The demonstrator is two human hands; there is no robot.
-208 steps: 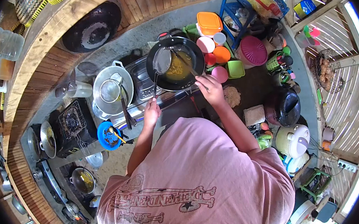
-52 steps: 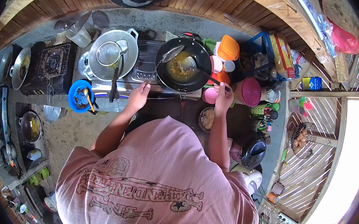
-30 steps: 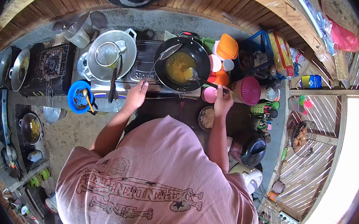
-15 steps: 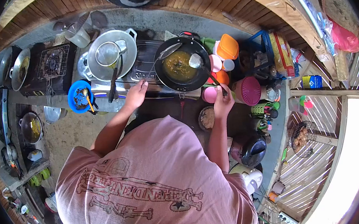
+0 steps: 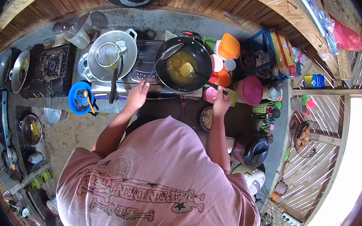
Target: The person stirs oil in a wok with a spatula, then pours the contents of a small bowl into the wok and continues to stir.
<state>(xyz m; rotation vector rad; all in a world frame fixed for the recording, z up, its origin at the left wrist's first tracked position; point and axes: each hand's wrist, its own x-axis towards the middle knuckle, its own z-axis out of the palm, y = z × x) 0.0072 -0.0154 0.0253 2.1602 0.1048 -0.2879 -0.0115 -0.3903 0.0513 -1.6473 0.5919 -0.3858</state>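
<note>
Right hand [image 5: 222, 102]: ladle [image 5: 188, 69]; left hand [image 5: 136, 97]: skimmer [image 5: 170, 52]

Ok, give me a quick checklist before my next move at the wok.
1. Right hand grips the ladle handle: ok.
2. Ladle bowl down among the yellow food in the wok: ok.
3. Left hand on the skimmer handle: ok.
4. Skimmer head resting at the wok's left rim, out of the food: ok.
5. Room on the wok's right side: not ok, cups crowd the rim.
6. Flame under the wok on the stove: cannot tell, hidden.
</note>
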